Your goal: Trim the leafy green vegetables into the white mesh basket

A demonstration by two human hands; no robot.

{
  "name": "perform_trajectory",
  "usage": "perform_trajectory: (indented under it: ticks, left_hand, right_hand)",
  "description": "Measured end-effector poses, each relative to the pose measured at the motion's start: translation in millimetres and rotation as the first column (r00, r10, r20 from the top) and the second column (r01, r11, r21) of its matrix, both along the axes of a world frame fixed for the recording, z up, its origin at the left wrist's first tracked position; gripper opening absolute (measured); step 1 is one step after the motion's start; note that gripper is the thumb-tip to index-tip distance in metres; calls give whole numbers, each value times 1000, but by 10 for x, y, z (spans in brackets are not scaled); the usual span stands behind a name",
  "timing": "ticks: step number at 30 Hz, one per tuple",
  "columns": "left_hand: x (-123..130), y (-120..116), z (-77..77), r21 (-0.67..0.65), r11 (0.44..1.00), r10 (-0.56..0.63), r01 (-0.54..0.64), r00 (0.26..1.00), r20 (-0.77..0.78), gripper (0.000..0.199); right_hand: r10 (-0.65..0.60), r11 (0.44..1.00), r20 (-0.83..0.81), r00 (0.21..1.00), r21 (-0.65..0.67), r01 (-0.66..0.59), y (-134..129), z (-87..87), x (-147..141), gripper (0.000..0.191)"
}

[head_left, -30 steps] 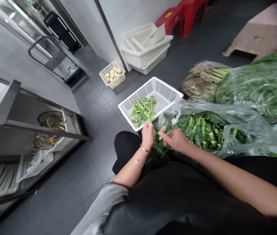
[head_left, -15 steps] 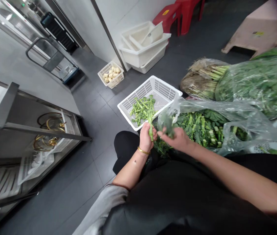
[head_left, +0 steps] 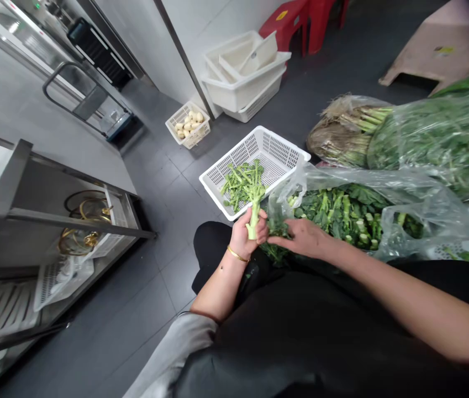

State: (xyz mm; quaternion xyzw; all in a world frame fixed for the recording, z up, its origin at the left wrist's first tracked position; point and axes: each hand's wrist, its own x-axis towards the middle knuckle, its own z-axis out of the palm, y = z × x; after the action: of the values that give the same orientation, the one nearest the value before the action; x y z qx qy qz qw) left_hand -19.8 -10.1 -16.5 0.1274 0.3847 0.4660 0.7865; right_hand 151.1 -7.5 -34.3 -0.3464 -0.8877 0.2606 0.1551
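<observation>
My left hand is closed around a thick, pale green Chinese broccoli stalk. The cut end points toward me, and the top reaches over the near rim of a white perforated basket. Trimmed stalks lie inside that basket. Just right of the stalk, my right hand has its fingers bent in against a dark green leaf; the exact grip is partly hidden. Beside it, an open clear plastic bag holds leafy Chinese broccoli. More loose leaves lie below my hands.
A small basket of peeled pale vegetables and stacked white tubs stand by the wall. Bagged greens and rooted bunches lie at right. Red stools are behind, a metal shelf at left.
My right hand, blurred with a leaf earlier, has come slightly lower and is steadier now. The stalk in my left hand has turned, showing more of its cut end.
</observation>
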Motion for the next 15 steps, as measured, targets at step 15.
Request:
perform_trajectory:
  ticks: [15]
  left_hand:
    - [339, -132, -104, 159, 978, 188, -134, 892, -410, 33]
  right_hand:
    - [-377, 905, -319, 870, 72, 419, 179, 320, -273, 33]
